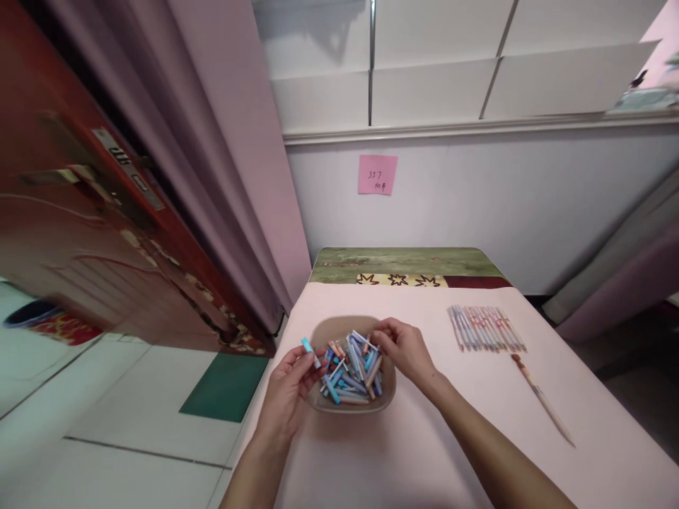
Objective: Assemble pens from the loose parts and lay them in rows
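Note:
A beige bin (351,410) full of pen parts, blue, white and orange, stands on the table. At its left rim my left hand (291,382) pinches a short light-blue pen cap (310,350) between thumb and fingers. My right hand (402,348) reaches over the right rim, its fingertips closed among the pen parts; what they grip is too small to make out. To the right, a row of pens (486,329) lies side by side, and one longer pen (543,401) with a brown top lies slanted below them.
The table (424,452) has a pale cover and a green patterned back edge. Behind it is a wall with a pink note (377,174). A red door (106,212) and purple curtain (212,141) are at the left, with a green mat (225,385) on the floor.

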Tool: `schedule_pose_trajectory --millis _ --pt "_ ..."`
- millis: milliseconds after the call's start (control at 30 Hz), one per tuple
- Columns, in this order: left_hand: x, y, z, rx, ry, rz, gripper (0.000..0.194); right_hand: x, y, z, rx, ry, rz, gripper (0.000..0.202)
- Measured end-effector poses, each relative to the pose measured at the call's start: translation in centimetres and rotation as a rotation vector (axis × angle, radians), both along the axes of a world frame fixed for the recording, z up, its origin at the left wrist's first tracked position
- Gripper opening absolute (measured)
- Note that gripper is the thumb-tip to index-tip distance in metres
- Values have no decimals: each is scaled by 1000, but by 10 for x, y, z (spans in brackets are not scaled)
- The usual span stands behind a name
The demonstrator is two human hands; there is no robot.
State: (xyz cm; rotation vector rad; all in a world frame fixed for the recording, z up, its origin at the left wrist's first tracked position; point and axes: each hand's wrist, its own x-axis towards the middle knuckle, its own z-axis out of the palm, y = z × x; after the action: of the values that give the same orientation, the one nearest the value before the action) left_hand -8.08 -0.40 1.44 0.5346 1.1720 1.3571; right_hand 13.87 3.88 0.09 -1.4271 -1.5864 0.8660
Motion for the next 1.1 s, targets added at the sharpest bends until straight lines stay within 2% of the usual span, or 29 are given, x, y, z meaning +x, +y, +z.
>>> schedule_pose_trajectory --millis 100,167,300,533,733,867,1100 --pt "-6 -1 -6 -55 -93 58 14 -3 0 -2 9 -316 60 19" --pt "-8 -1 -9 -33 -102 94 17 -8 1 0 -3 -412 86 19" --pt "-14 -2 -13 -14 -86 116 26 -17 8 3 -27 -498 86 19" --pt "-16 -4 -15 -32 -147 104 19 -44 11 -1 -86 -675 187 15" --pt "-19 -2 -19 -111 -250 136 13 -50 17 -11 -99 -784 242 20" --pt "-16 0 -23 -160 -290 127 12 -63 31 -18 -107 -843 260 22" --pt "-11 1 -20 -122 -261 111 13 -94 54 -26 -127 -936 315 31"
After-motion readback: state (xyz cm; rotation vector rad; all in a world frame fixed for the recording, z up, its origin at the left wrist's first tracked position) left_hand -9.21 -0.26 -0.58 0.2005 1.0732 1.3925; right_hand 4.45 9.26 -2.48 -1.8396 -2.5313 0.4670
